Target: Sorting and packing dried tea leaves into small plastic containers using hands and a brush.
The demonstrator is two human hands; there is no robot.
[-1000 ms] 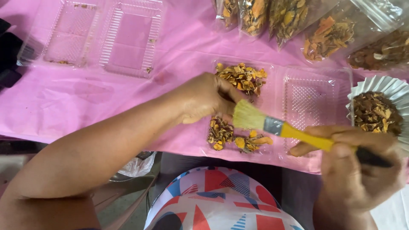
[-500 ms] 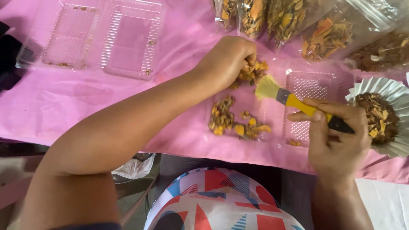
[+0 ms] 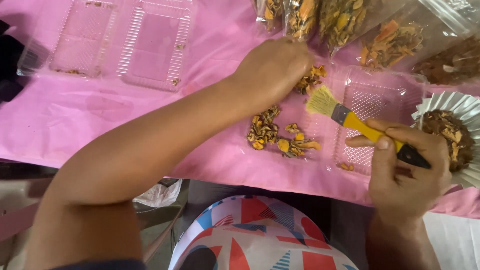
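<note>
My left hand reaches across to centre frame, fingers curled on dried orange pieces, higher than before. My right hand, lower right, grips the yellow-handled brush, bristles drawn back.

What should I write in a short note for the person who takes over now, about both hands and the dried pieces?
Left hand: reaching across, fingers on dried orange pieces in the open clear tray.
Right hand: grips a yellow-handled brush, bristles over the tray.
Done: nothing clearly finished.
Left: small loose piles lie on the tray near the table's edge. Filled bags lie behind; a foil cup of brown bits sits right; another clear tray lies far left.
</note>
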